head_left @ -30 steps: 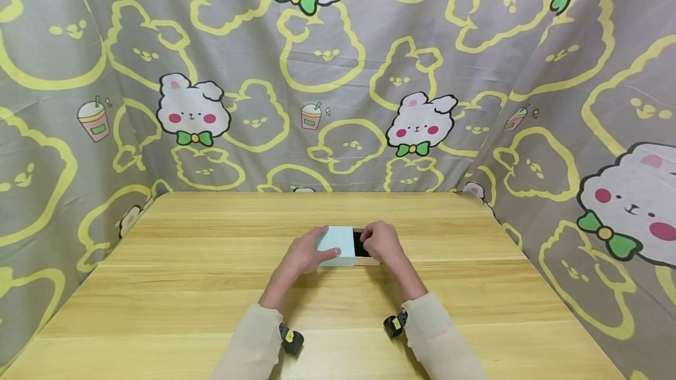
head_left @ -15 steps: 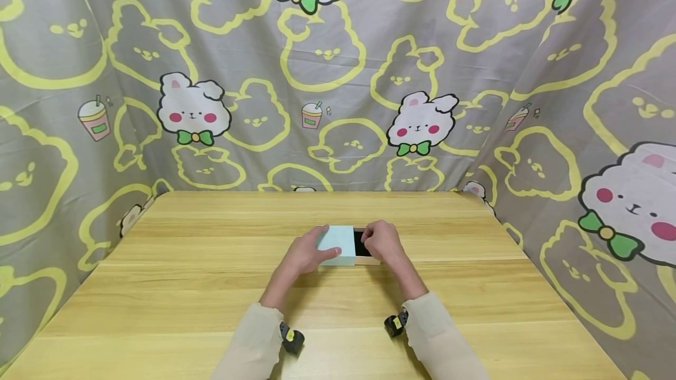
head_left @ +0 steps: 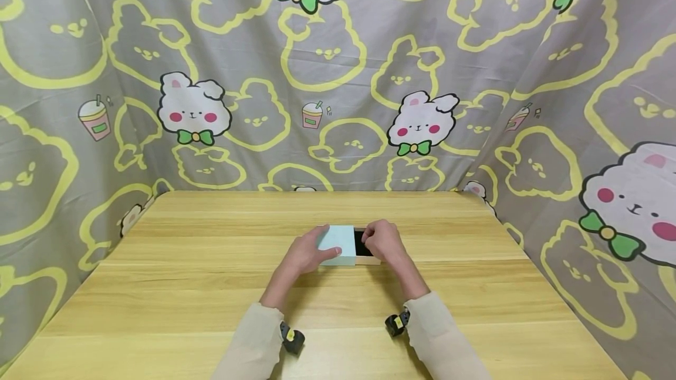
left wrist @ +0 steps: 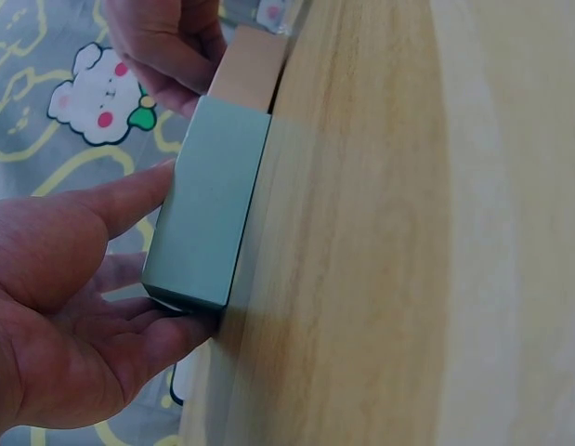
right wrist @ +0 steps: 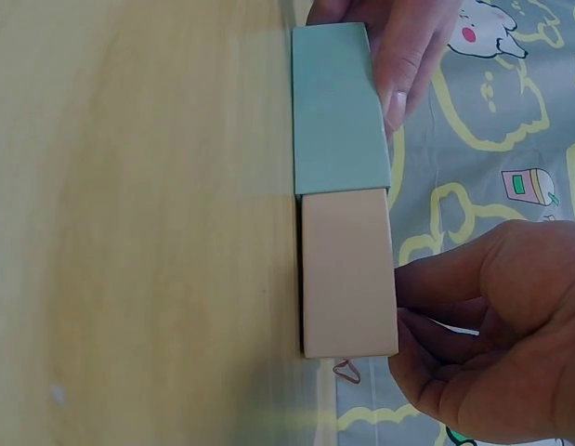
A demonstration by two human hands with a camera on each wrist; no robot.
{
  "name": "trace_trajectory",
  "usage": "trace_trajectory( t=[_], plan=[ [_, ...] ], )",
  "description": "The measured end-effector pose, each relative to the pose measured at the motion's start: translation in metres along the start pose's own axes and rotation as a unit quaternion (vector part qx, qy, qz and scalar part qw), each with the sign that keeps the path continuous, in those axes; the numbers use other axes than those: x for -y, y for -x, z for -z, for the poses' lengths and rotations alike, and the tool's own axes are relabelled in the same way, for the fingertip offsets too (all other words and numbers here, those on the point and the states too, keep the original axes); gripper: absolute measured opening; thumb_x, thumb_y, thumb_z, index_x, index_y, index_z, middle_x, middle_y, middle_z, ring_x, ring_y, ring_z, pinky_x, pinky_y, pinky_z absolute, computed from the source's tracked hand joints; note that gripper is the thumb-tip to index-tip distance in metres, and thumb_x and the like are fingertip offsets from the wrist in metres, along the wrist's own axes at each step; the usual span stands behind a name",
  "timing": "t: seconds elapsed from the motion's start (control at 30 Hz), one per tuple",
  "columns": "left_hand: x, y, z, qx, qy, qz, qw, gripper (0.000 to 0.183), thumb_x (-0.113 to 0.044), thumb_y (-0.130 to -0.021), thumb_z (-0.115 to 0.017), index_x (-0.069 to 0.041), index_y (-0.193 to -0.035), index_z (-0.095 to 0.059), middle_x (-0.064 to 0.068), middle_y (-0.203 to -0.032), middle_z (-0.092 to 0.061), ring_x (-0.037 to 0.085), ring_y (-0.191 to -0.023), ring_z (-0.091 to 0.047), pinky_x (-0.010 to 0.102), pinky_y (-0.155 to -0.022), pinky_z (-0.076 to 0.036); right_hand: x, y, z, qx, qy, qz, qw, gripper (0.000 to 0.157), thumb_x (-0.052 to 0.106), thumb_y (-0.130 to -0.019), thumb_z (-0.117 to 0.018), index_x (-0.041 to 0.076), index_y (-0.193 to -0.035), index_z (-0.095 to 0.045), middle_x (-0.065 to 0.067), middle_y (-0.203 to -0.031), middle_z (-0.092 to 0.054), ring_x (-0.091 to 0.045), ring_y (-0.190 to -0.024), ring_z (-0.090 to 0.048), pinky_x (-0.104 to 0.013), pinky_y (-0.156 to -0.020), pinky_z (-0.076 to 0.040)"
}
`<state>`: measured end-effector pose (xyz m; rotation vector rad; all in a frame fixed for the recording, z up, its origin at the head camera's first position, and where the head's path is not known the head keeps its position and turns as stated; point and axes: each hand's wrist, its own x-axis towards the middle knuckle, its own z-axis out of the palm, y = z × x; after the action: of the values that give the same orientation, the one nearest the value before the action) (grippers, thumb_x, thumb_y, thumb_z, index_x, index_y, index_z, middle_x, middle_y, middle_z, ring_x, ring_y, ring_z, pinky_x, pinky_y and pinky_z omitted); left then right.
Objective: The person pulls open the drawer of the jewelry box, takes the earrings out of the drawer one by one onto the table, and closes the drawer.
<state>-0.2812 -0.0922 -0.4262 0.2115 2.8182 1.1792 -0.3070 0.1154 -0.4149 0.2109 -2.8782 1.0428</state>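
A light-blue sliding drawer box lies on the table. Its pinkish-tan inner drawer sticks out to the right, with a black interior. My left hand grips the sleeve's left end, thumb along the top near edge and fingers round the end and far side. Over the drawer, my right hand has its fingers curled down at the black interior. The drawer's wall hides those fingertips in the right wrist view, so whether they pinch something is unclear. A small loop of ribbon hangs from the drawer's outer end.
The box rests on a wood-grain table. Behind the table and on both sides hangs a grey curtain with cartoon prints. A small black camera sits at the left wrist and another black camera at the right wrist.
Almost nothing differs. The left hand stays on the sleeve and the right hand stays over the drawer, with only a very slight shift of the right hand and forearm.
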Motion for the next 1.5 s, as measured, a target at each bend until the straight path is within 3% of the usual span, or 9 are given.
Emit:
trace_trajectory(
  t=[0.43, 0.83, 1.13, 1.5],
  plan=[
    [-0.001, 0.0, 0.0, 0.0, 0.0, 0.004, 1.0, 0.074, -0.042, -0.093, -0.073, -0.012, -0.154, -0.044, 0.017, -0.157, -0.045, 0.041, -0.142, -0.044, 0.056, -0.113, -0.04, 0.004, 0.004, 0.012, 0.004, 0.007, -0.009, 1.0, 0.014, -0.004, -0.082, -0.066, 0.006, -0.078, -0.076, -0.002, -0.078, -0.072, -0.02, -0.073, -0.061, -0.03, -0.066, -0.052],
    [-0.002, 0.001, 0.0, -0.001, -0.005, 0.001, 1.0, 0.075, -0.042, -0.093, -0.073, -0.012, -0.155, -0.043, 0.016, -0.158, -0.044, 0.042, -0.144, -0.041, 0.057, -0.114, -0.039, -0.004, 0.002, 0.026, -0.021, 0.006, 0.006, 1.0, 0.012, -0.005, -0.078, -0.069, 0.003, -0.081, -0.077, -0.004, -0.076, -0.074, -0.022, -0.08, -0.067, -0.037, -0.08, -0.055],
    [0.001, 0.001, 0.0, 0.001, -0.006, -0.006, 1.0, 0.075, -0.042, -0.093, -0.073, -0.011, -0.155, -0.042, 0.016, -0.158, -0.043, 0.042, -0.145, -0.04, 0.057, -0.115, -0.038, -0.012, 0.002, 0.033, -0.027, -0.01, -0.013, 0.999, 0.013, -0.005, -0.078, -0.068, 0.004, -0.081, -0.077, -0.002, -0.075, -0.073, -0.019, -0.075, -0.064, -0.031, -0.071, -0.052],
    [-0.001, 0.002, 0.001, -0.001, -0.005, -0.006, 1.0, 0.075, -0.041, -0.094, -0.072, -0.011, -0.155, -0.042, 0.017, -0.158, -0.043, 0.043, -0.145, -0.04, 0.058, -0.115, -0.037, -0.023, 0.003, 0.047, -0.031, 0.001, -0.026, 0.999, 0.011, -0.003, -0.079, -0.069, 0.003, -0.083, -0.077, -0.006, -0.082, -0.075, -0.022, -0.077, -0.064, -0.032, -0.07, -0.051]
  ],
)
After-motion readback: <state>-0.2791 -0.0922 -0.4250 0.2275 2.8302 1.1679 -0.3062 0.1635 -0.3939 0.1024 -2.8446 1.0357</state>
